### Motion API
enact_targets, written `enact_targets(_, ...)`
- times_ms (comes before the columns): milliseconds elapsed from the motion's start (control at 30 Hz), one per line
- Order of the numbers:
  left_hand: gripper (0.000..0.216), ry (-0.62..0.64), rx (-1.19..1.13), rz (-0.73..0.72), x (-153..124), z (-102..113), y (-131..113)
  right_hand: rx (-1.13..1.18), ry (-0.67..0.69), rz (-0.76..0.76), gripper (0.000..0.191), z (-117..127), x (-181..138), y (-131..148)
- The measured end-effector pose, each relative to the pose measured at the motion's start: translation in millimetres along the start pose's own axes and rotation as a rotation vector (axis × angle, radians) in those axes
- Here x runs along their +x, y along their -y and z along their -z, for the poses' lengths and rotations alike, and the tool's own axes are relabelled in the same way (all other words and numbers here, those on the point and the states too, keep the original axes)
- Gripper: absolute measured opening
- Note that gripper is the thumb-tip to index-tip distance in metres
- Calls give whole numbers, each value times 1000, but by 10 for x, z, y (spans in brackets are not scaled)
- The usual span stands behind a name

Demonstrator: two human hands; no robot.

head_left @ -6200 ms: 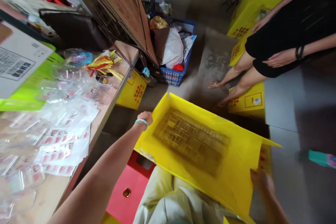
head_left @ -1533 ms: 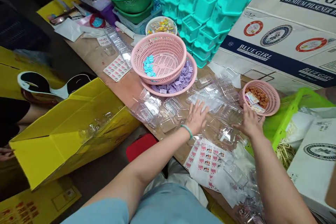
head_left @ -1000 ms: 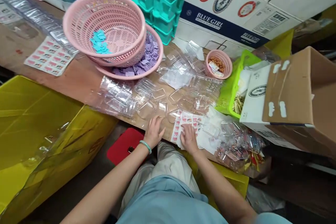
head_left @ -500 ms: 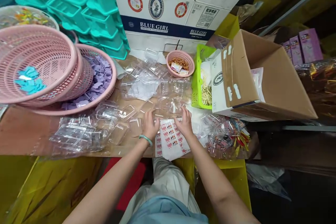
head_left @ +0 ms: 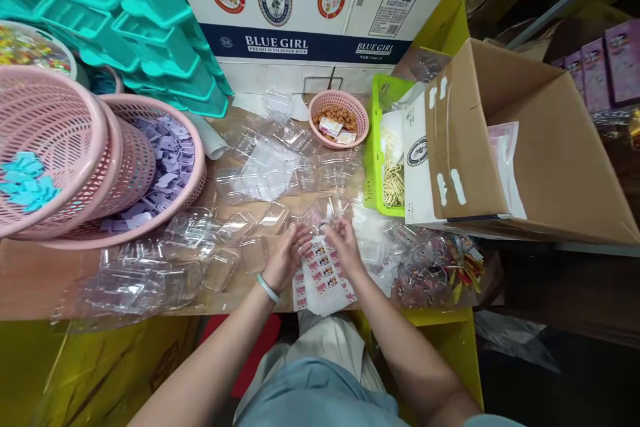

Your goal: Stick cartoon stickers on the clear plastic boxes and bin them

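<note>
My left hand (head_left: 289,257), with a pale bracelet at its wrist, is beside the upper left of a sheet of pink printed stickers (head_left: 323,270). Its fingers are apart, and I see nothing in them. Across from it, my right hand (head_left: 345,248) has thumb and fingers drawn together at the near edge of a transparent plastic box (head_left: 315,215). The box lies between and just beyond the hands; its outline is hard to make out. More transparent boxes (head_left: 270,177) lie beyond it, some over white paper, and a heap of them (head_left: 135,283) sits at the left.
Pink baskets (head_left: 127,147) with purple and blue pieces stand at the left. A small pink basket (head_left: 361,117) of brown pieces, a green basket (head_left: 370,180) and an open carton (head_left: 450,147) are at the right. A Blue Girl carton (head_left: 300,7) forms the back.
My hands have come closer together and turned palms inward over the top of the sticker sheet. The view has shifted, bringing the table nearer.
</note>
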State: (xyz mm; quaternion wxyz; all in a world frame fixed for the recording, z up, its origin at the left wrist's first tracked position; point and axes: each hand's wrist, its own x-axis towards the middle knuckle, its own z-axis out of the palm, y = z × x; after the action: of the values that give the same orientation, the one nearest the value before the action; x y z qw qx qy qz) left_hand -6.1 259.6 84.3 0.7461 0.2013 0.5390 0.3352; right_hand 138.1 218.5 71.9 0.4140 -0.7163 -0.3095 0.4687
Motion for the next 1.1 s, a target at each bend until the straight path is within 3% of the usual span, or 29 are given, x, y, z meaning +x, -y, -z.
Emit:
enact_targets(133, 46, 7, -64, 81, -62, -57, -82, -202, 190, 166, 46, 19, -156, -63)
enact_targets(200, 46, -39, -28, 68, -10, -10, -127, -404, 100, 280, 46, 149, -25, -69)
enact_targets(300, 53, -79, 27, 24, 74, 41, -161, -618, -135, 313, 49, 327, 317, -65)
enact_targets(467, 86, -135, 111, -87, 73, -7, -100, -809, -150, 210, 69, 175, 738, -13)
enact_targets(567, 59, -105, 197, -138, -2, 30, -81, -663, -154, 226, 64, 61, 681, 59)
enact_targets(633, 39, -94, 230, -129, -75, 86, -94, -335, -137, 195, 57, 76, 507, 119)
enact_targets(733, 36, -28, 203, -87, -194, 129, -120, 236, 82, 19, 45, 148, 151, 221)
enact_targets(800, 39, 104, 132, -23, -258, 107, -124, 402, 267, -84, 38, 149, -64, 302)
enact_targets(900, 36, 255, -17, 59, -313, 52, -114, 449, 462, -112, 33, 52, -266, 439)
enact_targets(1000, 34, 234, -119, 106, -332, 57, -114, 276, 598, 10, 34, -28, -318, 537)
enact_targets(1033, 33, 204, -135, 111, -335, 79, -122, 169, 598, 74, 37, -15, -300, 542)
enact_targets(1100, 33, 132, -159, 108, -343, 148, -154, -111, 446, 189, 43, 96, -198, 489)
